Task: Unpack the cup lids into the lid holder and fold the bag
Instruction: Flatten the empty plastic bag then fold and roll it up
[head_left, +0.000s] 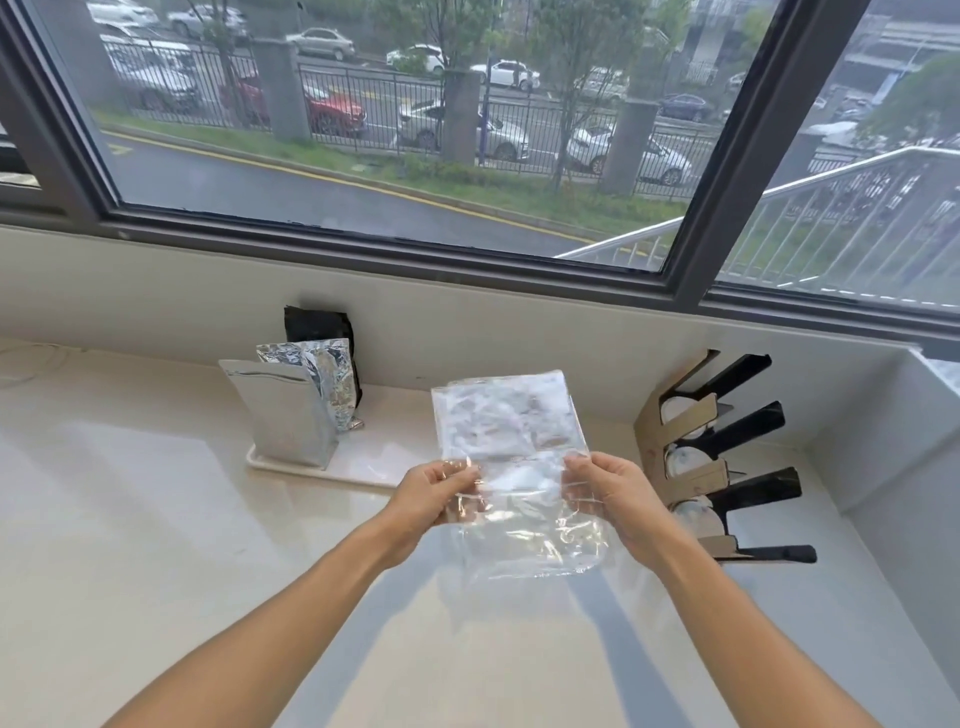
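Hands met at the middle of the head view, both raised above the pale surface (156, 519) and both closed on a clear plastic bag (519, 467). The left hand (431, 491) pinched the bag's left edge between thumb and fingers; the right hand (610, 491) pinched the right edge the same way. The bag was held up off the surface and looked doubled over, with a crinkled upper part standing above the hands and a looser, glossy part hanging below them. Its lower edge hung just above the surface; whether it touched could not be told.

To the right of the right hand stood the lid holder (691, 467), a cardboard-coloured rack with black slanted arms, set against the corner of the surface near the wall. White cup lids (698, 519) sat in its slots, stacked in at least three tiers, the lowest showing most clearly. The holder stood apart from the bag, just beside the right wrist.

To the left, well apart from the hands, a white tray (363, 470) lay on the surface against the back wall. On it stood a tall silver foil pouch (285, 410), upright, with a crumpled foil pouch (327, 374) behind it and a black pouch (317, 325) leaning on the wall behind them.

Behind the surface ran a large window (415, 130) with a dark frame, showing a wet road, a railing and parked cars outside.
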